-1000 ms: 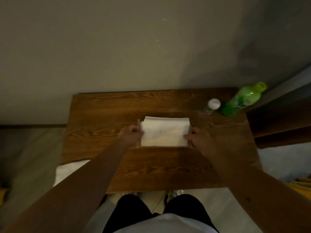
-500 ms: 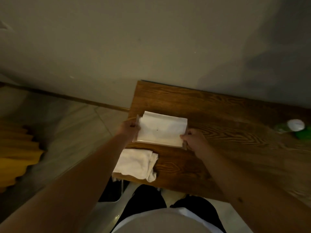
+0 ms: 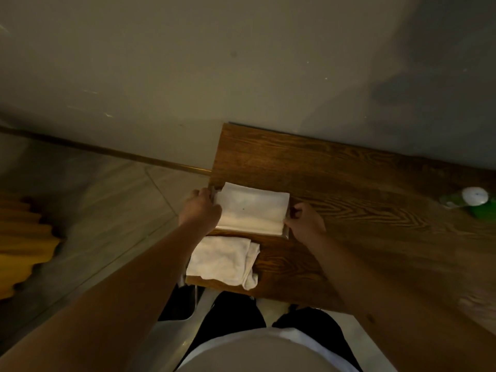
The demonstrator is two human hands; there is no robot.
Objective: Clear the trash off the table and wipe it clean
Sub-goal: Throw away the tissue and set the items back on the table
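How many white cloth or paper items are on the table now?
2. A napkin stack in a clear holder near the table's left edge, held between the left hand and right hand; a crumpled cloth at the near left corner.

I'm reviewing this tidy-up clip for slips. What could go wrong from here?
The napkin holder, gripped by the left hand and right hand, sits near the table edge and could tip off. The white cloth overhangs the near corner and may slide down.
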